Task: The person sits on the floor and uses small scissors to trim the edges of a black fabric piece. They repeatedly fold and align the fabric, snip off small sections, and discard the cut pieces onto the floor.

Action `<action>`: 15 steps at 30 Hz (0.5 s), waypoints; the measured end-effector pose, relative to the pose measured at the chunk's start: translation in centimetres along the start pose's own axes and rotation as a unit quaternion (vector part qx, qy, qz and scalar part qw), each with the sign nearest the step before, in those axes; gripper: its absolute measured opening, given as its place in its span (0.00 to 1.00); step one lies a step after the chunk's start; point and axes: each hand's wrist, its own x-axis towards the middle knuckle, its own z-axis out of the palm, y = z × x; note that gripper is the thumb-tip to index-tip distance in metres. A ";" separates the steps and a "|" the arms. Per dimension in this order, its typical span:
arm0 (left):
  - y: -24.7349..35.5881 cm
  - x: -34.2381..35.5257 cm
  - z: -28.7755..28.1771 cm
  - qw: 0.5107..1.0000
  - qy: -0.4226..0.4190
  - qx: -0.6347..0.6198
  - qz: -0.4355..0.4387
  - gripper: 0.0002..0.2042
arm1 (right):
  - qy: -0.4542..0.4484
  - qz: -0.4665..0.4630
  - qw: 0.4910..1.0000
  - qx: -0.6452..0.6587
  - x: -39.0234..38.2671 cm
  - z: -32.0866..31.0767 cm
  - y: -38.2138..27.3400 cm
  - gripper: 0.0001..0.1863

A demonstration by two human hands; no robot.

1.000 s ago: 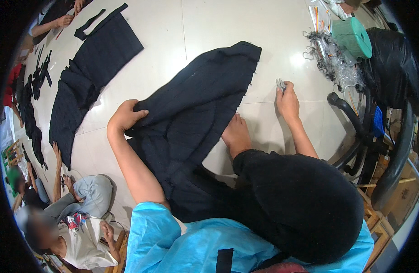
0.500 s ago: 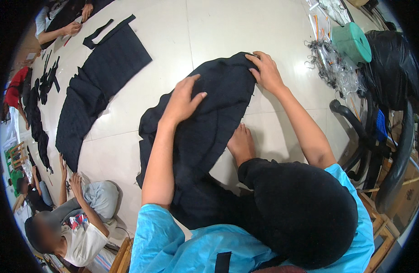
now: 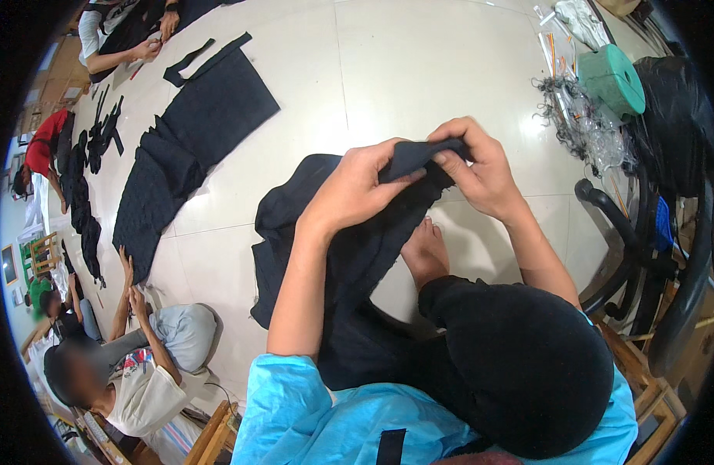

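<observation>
"Where's the black cloth [image 3: 357, 271] pointing?"
"Lengthwise away, slightly rightward, over the floor [image 3: 419, 85]; left hand [image 3: 357, 186] and right hand [image 3: 485, 170] pinch its far end."
"Changed?"
"The left hand no longer lies spread; that end is bunched."

The left hand [image 3: 357, 186] and the right hand [image 3: 487, 170] pinch the top edge of a big black cloth [image 3: 372, 256], close together. The cloth is all wrinkly. A bare foot [image 3: 427, 253] is just beside it on the shiny floor [image 3: 411, 77]. To the left lies a second dark cloth [image 3: 229, 101], with a sitting person [image 3: 144, 399] by its low end. A green roll [image 3: 611, 81] is far right.
</observation>
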 end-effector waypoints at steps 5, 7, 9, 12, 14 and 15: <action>-2.0 -1.2 2.1 0.963 0.092 -0.248 0.048 0.22 | 0.053 0.141 0.957 0.249 -0.1 2.3 -1.1 0.14; -3.5 -1.4 2.5 0.949 0.099 -0.285 0.090 0.17 | 0.051 0.161 0.957 0.234 -0.3 2.5 -0.8 0.15; -3.9 -1.6 2.5 0.953 0.101 -0.276 0.075 0.15 | 0.045 0.172 0.959 0.222 -0.5 3.1 -0.4 0.15; -3.6 -0.7 2.9 0.949 0.131 -0.285 0.016 0.15 | 0.049 0.161 0.967 0.190 -0.6 3.5 -0.4 0.15; -3.3 -0.1 3.7 0.936 0.158 -0.314 -0.003 0.14 | 0.051 0.137 0.976 0.161 -0.5 3.8 -0.3 0.14; -3.4 0.0 4.1 0.926 0.170 -0.337 0.004 0.12 | 0.057 0.152 0.975 0.154 -0.6 3.8 -0.4 0.14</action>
